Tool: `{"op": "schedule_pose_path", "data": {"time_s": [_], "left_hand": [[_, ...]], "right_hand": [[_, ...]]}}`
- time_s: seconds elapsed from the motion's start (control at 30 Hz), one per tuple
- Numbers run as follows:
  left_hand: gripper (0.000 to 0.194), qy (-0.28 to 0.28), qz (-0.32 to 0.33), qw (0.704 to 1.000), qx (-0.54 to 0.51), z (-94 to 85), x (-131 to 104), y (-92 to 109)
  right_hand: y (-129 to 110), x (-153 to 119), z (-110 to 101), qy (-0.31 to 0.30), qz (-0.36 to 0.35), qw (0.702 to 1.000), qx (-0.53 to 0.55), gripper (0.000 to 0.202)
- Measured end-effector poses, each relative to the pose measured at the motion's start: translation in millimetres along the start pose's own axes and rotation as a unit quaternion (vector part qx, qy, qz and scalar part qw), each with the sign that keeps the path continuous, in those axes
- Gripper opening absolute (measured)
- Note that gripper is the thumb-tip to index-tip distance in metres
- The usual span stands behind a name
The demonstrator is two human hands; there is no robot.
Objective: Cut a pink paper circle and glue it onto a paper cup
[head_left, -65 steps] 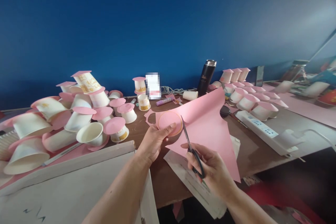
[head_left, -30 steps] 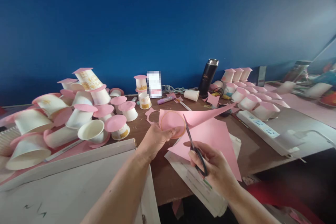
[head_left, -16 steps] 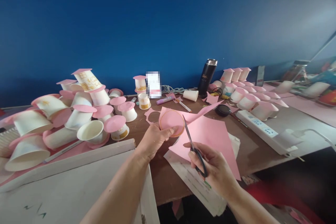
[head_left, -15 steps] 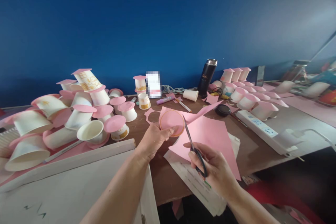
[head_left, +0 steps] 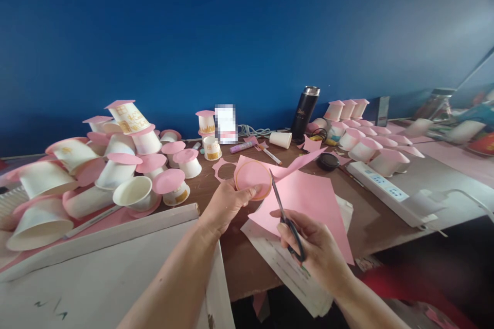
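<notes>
My left hand [head_left: 226, 204] pinched the near edge of the pink paper disc with the orange traced rim [head_left: 253, 179], thumb on top, lifting it just off the brown wooden table [head_left: 366, 226]. My right hand [head_left: 314, 249] was closed through the loops of the small dark-handled scissors [head_left: 283, 211], blades nearly shut, tips touching the disc's right edge just beyond my left thumb.

To cut well here, I judged it best to keep the scissors steady and turn the disc into the blades with the left hand, taking short bites along the orange line.

The scissors' long axis ran from my right palm up and slightly left, tips pointing away from me. The loose pink paper sheet [head_left: 309, 200] trailed rightward from the disc.
</notes>
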State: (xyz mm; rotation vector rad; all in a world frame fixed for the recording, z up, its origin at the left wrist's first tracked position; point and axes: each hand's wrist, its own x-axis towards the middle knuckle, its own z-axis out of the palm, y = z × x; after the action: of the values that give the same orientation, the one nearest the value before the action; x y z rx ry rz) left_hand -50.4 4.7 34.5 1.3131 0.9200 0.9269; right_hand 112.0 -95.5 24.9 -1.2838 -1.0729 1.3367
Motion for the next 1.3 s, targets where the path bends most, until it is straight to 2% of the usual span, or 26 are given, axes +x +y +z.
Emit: {"op": "schedule_pose_path", "data": {"time_s": [0.13, 0.37, 0.77, 1.07, 1.3], "left_hand": [[0.036, -0.01, 0.0, 1.0, 0.008, 0.9, -2, 3], [0.037, -0.071, -0.01, 0.997, -0.007, 3.4, -6, 7], [0.034, -0.065, -0.016, 0.998, -0.009, 2.6, -6, 8], [0.032, -0.081, -0.008, 0.996, -0.029, 1.5, -6, 7], [0.033, -0.067, -0.003, 0.998, -0.016, 1.3, -5, 7]], "right_hand": [[0, 1, -2, -0.003, -0.002, 1.0, -0.013, 0.049], [-2, 4, -7, 0.002, -0.031, 0.999, -0.04, 0.048], [-6, 1, -8, 0.015, -0.034, 0.998, -0.051, 0.046], [-4, 1, -10, 0.014, -0.025, 0.998, -0.054, 0.045], [-3, 0, -12, 0.01, -0.023, 0.998, -0.057, 0.045]]}}
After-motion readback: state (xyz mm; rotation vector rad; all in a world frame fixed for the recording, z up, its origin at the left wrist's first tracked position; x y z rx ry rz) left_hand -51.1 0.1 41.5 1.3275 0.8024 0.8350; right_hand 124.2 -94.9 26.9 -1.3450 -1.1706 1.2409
